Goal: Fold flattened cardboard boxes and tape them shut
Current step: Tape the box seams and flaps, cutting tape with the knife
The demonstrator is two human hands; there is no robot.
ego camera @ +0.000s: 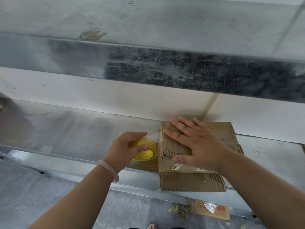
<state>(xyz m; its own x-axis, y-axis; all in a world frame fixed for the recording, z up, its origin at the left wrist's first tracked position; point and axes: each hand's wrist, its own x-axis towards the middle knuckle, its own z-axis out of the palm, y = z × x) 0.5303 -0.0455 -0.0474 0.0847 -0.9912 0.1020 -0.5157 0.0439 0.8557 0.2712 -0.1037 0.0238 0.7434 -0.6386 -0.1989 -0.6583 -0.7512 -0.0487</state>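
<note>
Cardboard box (219,131), worn and ragged-edged, lies under flat right hand (196,146).

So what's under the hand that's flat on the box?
The right hand presses flat on the cardboard box, over its folded top. Ribbed cardboard shows between the fingers. What lies beneath the palm, tape or seam, is covered.

cardboard scrap (221,212) on floor | white sticker (210,208) | handwritten "8391" | rest illegible
</note>
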